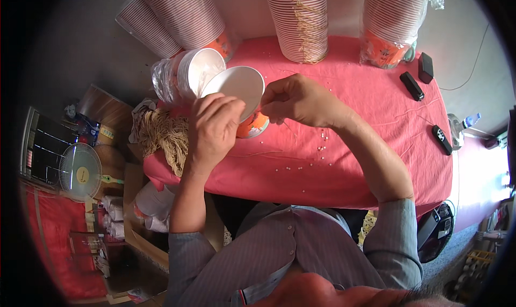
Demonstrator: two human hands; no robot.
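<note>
A large paper cup (239,84), white inside with an orange printed outside, is tilted over the middle of the table. My left hand (212,127) grips it by the left side of its rim. At the cup's right side my right hand (301,100) is closed in a pinch; what lies between its fingertips is too small to make out. Just behind my left hand a nested stack of white cups (196,73) lies on its side, partly in clear plastic wrap. A bundle of beige cords (166,138) hangs over the table's left edge.
Small white beads (322,140) lie scattered on the red tablecloth (376,162). Behind stand a cup stack with cords down its side (298,27) and a wrapped stack (389,27). Black devices (411,87) sit at the right. A fan (80,172) is left of the table.
</note>
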